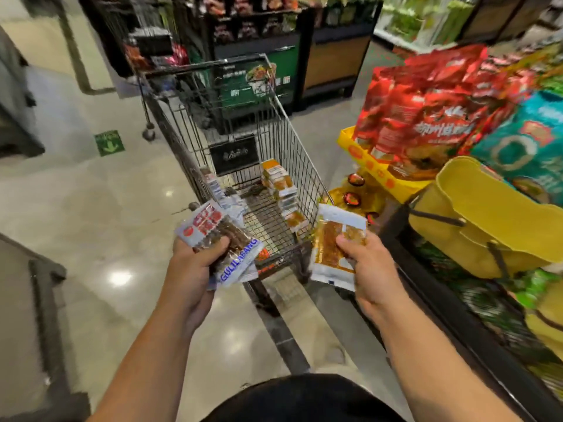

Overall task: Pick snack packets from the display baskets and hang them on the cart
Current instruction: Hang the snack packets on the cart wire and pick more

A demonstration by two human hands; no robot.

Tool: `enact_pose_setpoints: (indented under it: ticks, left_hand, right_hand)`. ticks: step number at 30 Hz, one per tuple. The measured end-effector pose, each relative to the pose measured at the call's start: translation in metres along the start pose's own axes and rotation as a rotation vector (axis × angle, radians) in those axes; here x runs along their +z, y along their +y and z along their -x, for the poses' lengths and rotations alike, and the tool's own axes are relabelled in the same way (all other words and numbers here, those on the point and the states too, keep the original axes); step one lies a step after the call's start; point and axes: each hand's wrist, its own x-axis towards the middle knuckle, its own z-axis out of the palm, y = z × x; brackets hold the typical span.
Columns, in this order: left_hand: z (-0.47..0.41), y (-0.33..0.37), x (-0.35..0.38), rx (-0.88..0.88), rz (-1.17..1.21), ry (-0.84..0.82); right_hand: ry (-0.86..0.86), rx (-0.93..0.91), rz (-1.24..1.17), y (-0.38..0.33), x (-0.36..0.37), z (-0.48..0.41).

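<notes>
My left hand (pixel 195 269) grips a small bunch of white packets (pixel 219 239) with red print and dark snack sticks showing through; my thumb lies across their front and my fingers curl behind. My right hand (pixel 370 266) pinches one orange packet (pixel 332 245) with a white border, thumb on its face, holding it upright just right of the cart's near corner. Both hands are in front of me, apart from each other, at the near end of the wire cart (pixel 292 141).

Inside the cart, a row of orange packets (pixel 280 190) runs along the right wall, and a few white packets (pixel 219 190) sit against the left wall; I cannot tell whether they hang from the wire or lean on it. A dark sign (pixel 234 153) is on the cart's far end.

To the right, a yellow tray (pixel 374 169) holds red bags (pixel 426 111), with a teal bag (pixel 530 141) further right. Nearer to me on the right is a yellow basket (pixel 487 220). On the glossy floor (pixel 106 208) to the left is a green arrow sticker (pixel 109 143).
</notes>
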Motion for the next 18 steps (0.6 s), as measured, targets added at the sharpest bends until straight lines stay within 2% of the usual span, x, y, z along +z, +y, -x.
enact_pose_setpoints:
  ticks: [4, 9, 18]
  left_hand:
    - [-0.024, -0.002, -0.008, -0.030, 0.009, 0.068]
    - [-0.066, -0.006, 0.009, -0.078, -0.018, 0.078]
    - [-0.199, -0.004, 0.062, -0.199, -0.236, 0.160]
  right_hand:
    - [0.109, 0.026, 0.009, -0.008, -0.010, -0.035]
    - [-0.010, 0.086, 0.018, -0.020, 0.011, -0.089]
    - [-0.236, 0.339, 0.036, -0.030, 0.054, -0.266]
